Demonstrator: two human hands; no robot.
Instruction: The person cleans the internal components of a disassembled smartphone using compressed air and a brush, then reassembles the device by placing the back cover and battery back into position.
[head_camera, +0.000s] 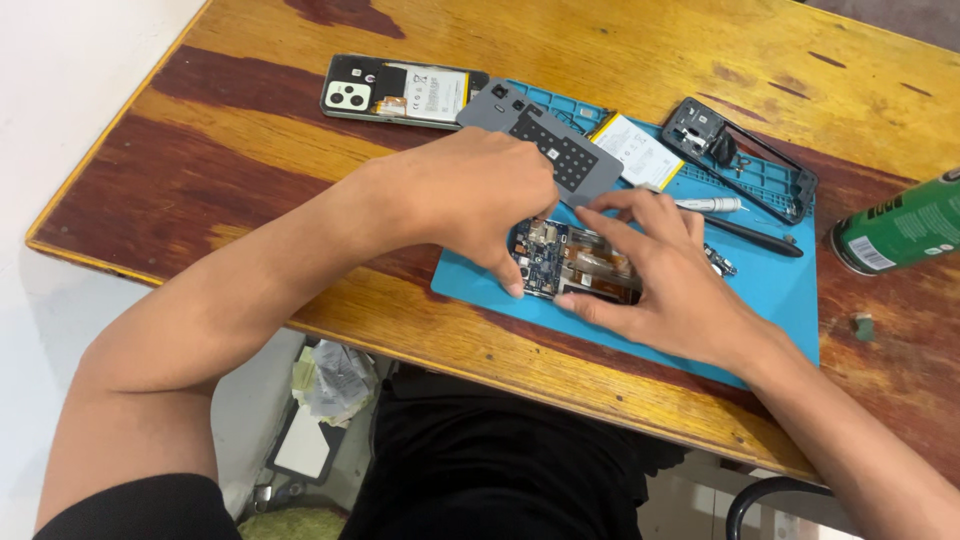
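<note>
Hands: left hand (480, 195), right hand (655, 275) fingers both grasping opened phone (572, 268) on blue mat (770, 290).

Worn wooden table (250, 150) carries a blue mat (770, 290), 1 opened phone (400, 92), green can (900, 225).

Both hands (480, 195) (665, 285) grip an opened phone (570, 262), seemingly its circuit board
</note>
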